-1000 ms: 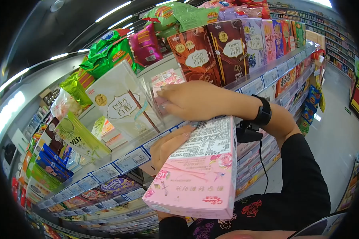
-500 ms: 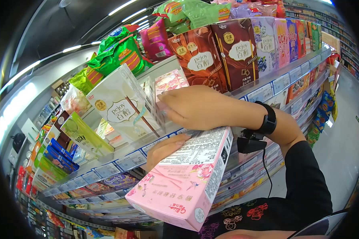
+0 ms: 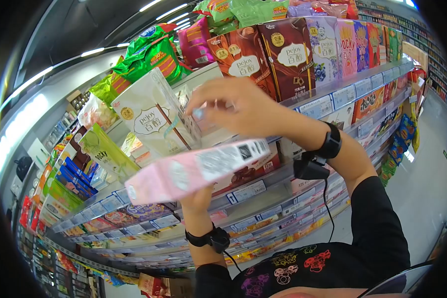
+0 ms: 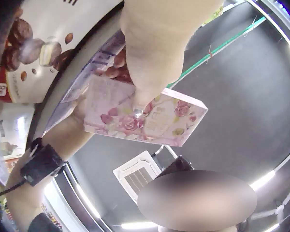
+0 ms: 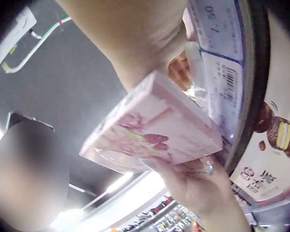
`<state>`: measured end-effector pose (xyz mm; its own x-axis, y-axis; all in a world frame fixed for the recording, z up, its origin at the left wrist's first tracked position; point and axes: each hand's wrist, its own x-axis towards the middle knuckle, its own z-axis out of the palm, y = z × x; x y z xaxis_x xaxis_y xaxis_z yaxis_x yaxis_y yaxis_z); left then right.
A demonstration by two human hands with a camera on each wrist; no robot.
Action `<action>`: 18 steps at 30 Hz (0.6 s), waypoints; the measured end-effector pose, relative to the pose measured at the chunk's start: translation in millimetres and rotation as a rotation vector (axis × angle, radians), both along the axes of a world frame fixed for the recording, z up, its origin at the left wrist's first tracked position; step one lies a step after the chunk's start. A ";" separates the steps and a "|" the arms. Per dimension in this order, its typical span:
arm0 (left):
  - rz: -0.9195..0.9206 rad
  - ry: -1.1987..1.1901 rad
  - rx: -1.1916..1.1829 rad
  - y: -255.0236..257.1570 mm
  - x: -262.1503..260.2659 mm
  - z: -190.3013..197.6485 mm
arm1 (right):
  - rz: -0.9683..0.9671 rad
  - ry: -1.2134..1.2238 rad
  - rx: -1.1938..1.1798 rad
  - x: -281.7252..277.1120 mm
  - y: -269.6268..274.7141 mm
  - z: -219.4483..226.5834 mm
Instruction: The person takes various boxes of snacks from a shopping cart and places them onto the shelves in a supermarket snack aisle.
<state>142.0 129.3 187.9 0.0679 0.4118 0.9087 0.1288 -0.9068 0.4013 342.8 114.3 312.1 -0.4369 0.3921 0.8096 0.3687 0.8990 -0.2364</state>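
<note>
My left hand (image 5: 198, 186) holds a pink biscuit box (image 3: 196, 169) printed with roses, tilted in front of the shelf. In the right wrist view the thumb lies along the box and the fingers go beneath it; in the head view the box covers most of this hand. My right hand (image 3: 236, 107) hovers above the box, fingers loosely bent with nothing seen in them. Behind its fingertips is the shelf spot between a white Pejoy box (image 3: 156, 116) and a brown-red Pejoy box (image 3: 246, 62).
A dark brown Pejoy box (image 3: 290, 57), a lilac one (image 3: 325, 47) and several Pocky boxes line the shelf to the right. Snack bags (image 3: 156, 62) lie on top. A clear shelf edge with price labels (image 3: 318, 107) runs below the boxes. An aisle floor (image 3: 397, 198) is at right.
My right hand has lifted off the pink box on the shelf and drawn back. The held box has turned and swung up to the left, and my left wrist has come into sight.
</note>
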 end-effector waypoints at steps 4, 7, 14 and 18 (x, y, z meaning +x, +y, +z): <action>-0.308 -0.215 -0.169 -22.0 9.6 29.9 | 0.369 0.318 -0.098 20.5 -35.2 13.9; -0.046 -0.188 0.027 -27.8 19.1 44.5 | 0.069 0.066 0.235 25.5 -51.0 12.9; 0.074 -0.297 0.204 -27.1 52.4 67.0 | -0.147 0.196 0.407 22.3 -31.5 -8.6; 0.140 -0.259 0.251 -14.9 53.9 59.7 | -0.158 0.271 0.286 24.2 -14.4 -19.5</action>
<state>195.9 114.4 247.6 -0.2182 0.1631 0.9622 0.1820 -0.9618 0.2043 367.0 99.9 292.7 -0.1460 0.1802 0.9727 0.4663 0.8797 -0.0930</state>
